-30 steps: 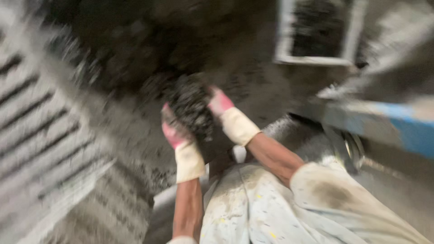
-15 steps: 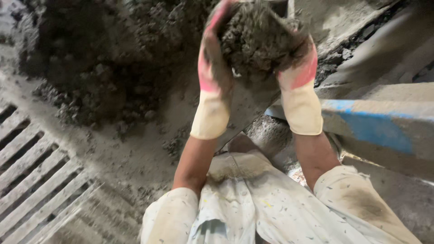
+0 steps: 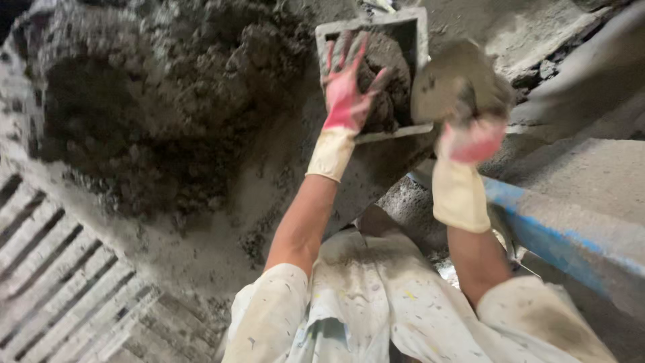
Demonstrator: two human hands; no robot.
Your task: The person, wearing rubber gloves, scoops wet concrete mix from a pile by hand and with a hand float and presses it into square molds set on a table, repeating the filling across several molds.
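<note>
1. Mud heap (image 3: 154,114): big dark pile well left of the fingers. Looks wet, heavy, crumbly; I'd scoop it two-handed from underneath, no pinching.
2. Blue beam (image 3: 564,235): runs below and right of the right hand (image 3: 470,128). Hard edge close to that forearm, little room to swing on that side.
3. Slatted floor (image 3: 60,282): far below-left of the fingers, open room there.
4. Mould (image 3: 422,60): small square grey frame, its rim around the left fingers. Stiff walls, thin edges; hold by the outer rim.
5. Mud in mould (image 3: 393,81): soft, sticky, likely packs under pressure.
6. Left hand (image 3: 346,91): fingers splayed flat, pressing the mud, gripping nothing.
7. Right hand: blurred, just right of mould; seems curled round a lump, cannot tell.
</note>
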